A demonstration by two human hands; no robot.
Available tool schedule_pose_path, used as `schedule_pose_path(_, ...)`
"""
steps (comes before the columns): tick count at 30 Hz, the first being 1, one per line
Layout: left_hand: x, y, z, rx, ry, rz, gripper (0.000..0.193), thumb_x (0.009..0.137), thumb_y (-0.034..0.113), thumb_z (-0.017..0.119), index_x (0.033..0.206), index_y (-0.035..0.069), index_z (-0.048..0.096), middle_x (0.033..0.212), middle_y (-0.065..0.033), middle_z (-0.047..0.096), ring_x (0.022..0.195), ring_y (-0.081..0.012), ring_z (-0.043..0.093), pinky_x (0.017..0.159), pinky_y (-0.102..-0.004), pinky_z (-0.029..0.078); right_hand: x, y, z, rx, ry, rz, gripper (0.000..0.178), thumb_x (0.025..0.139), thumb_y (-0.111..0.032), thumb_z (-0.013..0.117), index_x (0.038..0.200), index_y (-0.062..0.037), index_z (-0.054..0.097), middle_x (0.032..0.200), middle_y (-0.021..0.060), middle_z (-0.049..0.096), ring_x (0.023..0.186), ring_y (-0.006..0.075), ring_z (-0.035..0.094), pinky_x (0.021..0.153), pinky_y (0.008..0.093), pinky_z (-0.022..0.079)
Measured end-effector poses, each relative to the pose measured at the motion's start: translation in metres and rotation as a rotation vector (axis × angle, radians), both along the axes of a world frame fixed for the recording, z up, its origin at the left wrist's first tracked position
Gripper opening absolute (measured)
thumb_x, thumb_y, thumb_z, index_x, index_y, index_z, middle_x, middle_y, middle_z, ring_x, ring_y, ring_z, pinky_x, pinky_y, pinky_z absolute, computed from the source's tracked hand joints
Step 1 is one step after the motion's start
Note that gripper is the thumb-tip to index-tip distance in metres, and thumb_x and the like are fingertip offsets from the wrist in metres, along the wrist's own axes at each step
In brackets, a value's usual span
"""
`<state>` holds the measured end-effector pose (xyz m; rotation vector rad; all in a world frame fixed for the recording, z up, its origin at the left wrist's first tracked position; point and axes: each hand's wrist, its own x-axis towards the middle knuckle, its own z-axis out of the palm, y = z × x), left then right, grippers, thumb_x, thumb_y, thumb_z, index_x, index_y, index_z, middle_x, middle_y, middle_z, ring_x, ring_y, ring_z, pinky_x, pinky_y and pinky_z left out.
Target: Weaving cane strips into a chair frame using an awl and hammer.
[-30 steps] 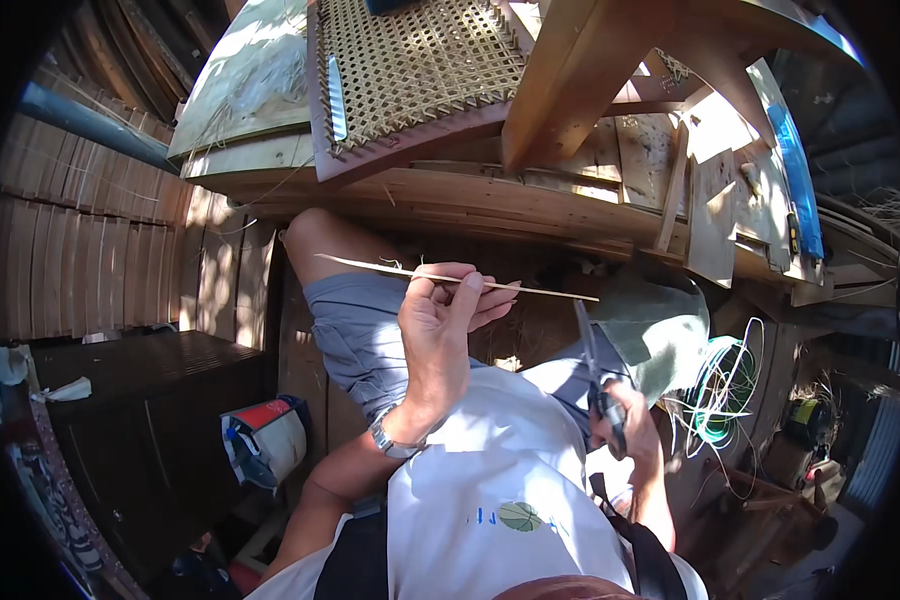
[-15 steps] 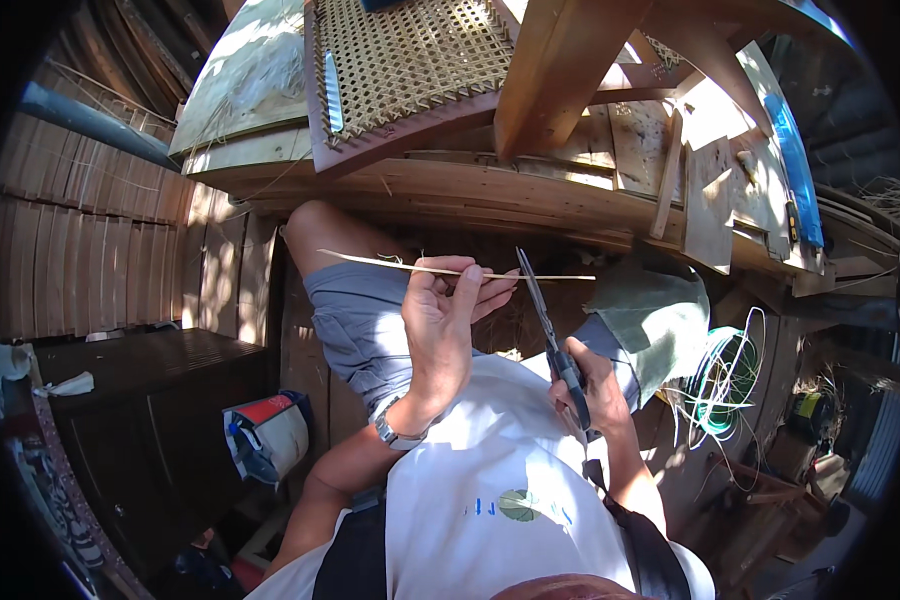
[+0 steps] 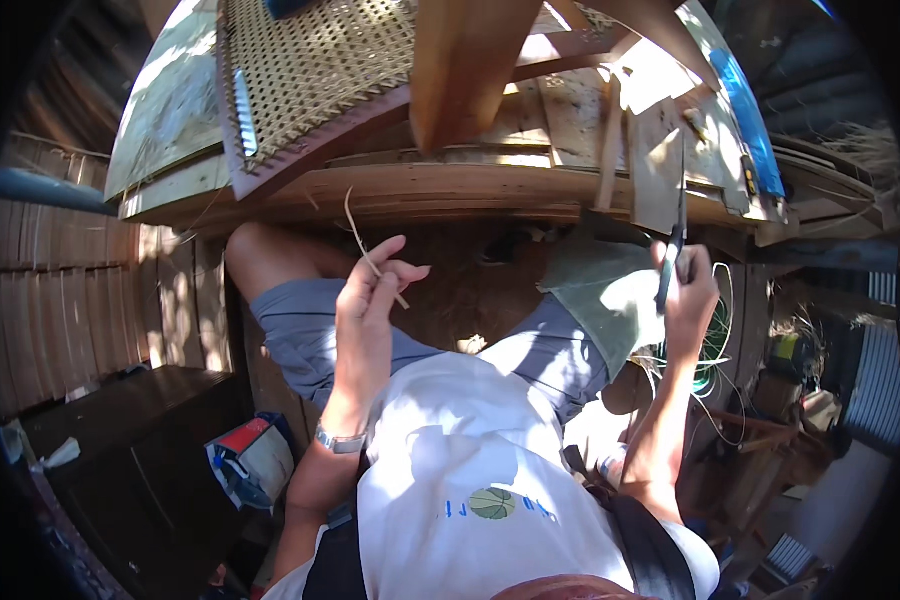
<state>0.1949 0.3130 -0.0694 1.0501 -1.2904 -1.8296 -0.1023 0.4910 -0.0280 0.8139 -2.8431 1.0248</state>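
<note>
A thin, pale cane strip (image 3: 356, 228) is pinched in my left hand (image 3: 368, 305), held between thumb and fingers above my lap. The strip's long end curves up toward the bench, and a short end sticks out below the fingers. Off to the right, my right hand (image 3: 692, 300) grips dark-handled scissors (image 3: 674, 258) by the handles. Their narrow blades point away from me, over the front edge of the workbench (image 3: 440, 184). Past that edge lies a woven cane panel in a reddish-brown frame (image 3: 250, 182).
A thick wooden leg (image 3: 470, 80) stands beside the panel. Wood pieces (image 3: 656, 165) and a blue object (image 3: 752, 125) lie at the bench's right. Green cloth (image 3: 592, 275) covers my right knee, near coiled strands (image 3: 715, 350). At left are a dark cabinet (image 3: 120, 470) and a bag (image 3: 248, 462).
The scissors have moved from beside the strip to the right and toward the bench. In my left hand the strip has turned from level to steep and looks shorter.
</note>
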Motion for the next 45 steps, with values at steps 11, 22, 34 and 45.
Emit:
schedule_pose_path(11,0.012,-0.02,0.021,0.202,-0.04,-0.023,0.043,0.107,0.03,0.045,0.135,-0.002,0.051,0.067,-0.0006,0.053,0.053,-0.0026,0.031,0.049,-0.0192,0.027,-0.292,-0.075,-0.053,0.312,0.299,0.477,0.038,0.091,-0.032,0.072,0.095,0.0059,0.07,0.084,0.0296,0.068,0.077,0.0425,0.068,0.069,0.0461,0.05)
schedule_pose_path(22,0.003,-0.05,0.012,0.382,0.115,-0.027,0.02,0.102,0.014,0.055,0.114,-0.002,0.057,0.08,-0.0058,0.064,0.055,-0.0023,0.038,0.051,-0.0172,0.029,0.024,-0.113,0.012,-0.151,-0.398,0.628,0.017,0.09,-0.006,0.069,0.107,-0.0026,0.073,0.095,0.0033,0.073,0.076,0.0057,0.058,0.069,0.02,0.046)
schedule_pose_path(34,-0.003,-0.033,0.025,0.398,0.07,-0.207,0.017,0.101,0.02,0.059,0.103,0.003,0.057,0.07,0.0026,0.054,0.06,-0.0023,0.036,0.054,-0.0196,0.026,0.115,-0.149,-0.008,-0.2,-0.462,0.774,0.009,0.089,-0.004,0.073,0.091,0.0012,0.066,0.073,-0.0012,0.058,0.067,0.0059,0.045,0.061,0.0216,0.04)
schedule_pose_path(45,0.016,-0.024,0.02,0.521,0.053,-0.141,0.016,0.1,0.018,0.06,0.105,0.004,0.056,0.07,0.0018,0.052,0.061,-0.0022,0.035,0.053,-0.0189,0.026,0.095,-0.131,-0.019,-0.229,-0.703,0.571,0.017,0.096,-0.017,0.07,0.099,0.0003,0.071,0.082,0.0024,0.069,0.076,0.0063,0.057,0.072,0.0223,0.044)
